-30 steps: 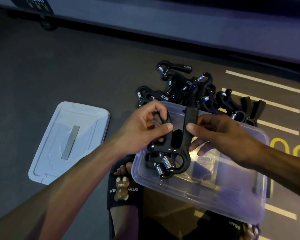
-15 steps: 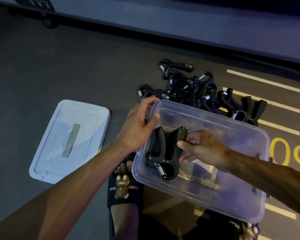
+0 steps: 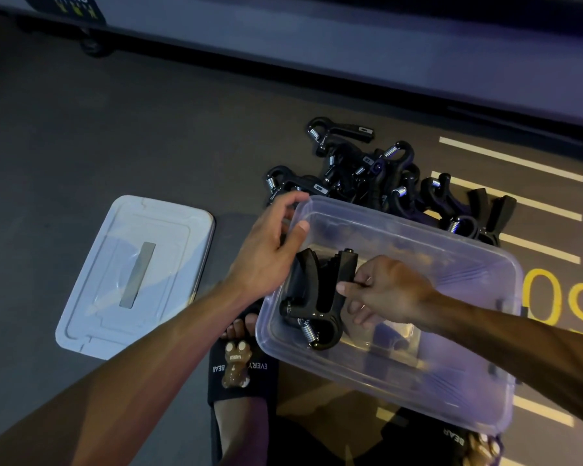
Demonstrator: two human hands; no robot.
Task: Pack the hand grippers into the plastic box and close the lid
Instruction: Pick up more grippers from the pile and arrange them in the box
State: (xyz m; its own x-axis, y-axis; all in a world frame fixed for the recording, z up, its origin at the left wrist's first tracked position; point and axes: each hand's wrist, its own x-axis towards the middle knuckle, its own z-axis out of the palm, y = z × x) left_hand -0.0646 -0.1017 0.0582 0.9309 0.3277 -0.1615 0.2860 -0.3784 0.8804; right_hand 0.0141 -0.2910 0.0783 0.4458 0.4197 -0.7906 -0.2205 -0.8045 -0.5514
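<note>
While right hand [image 3: 387, 294] pinches one hand gripper [image 3: 320, 297], perhaps nine lie outside box [image 3: 451, 391].

Right hand [image 3: 389, 294] pinches a black hand gripper [image 3: 320, 297] inside the clear plastic box [image 3: 451, 381]; left hand [image 3: 266, 253] hovers at its rim.

arms: bare, no sleeves
left foot: black slide sandal [image 3: 241, 371], brown bear charm, white letters "EVERY" and "BEAR"
right foot: matching black sandal [image 3: 451, 440]
</note>
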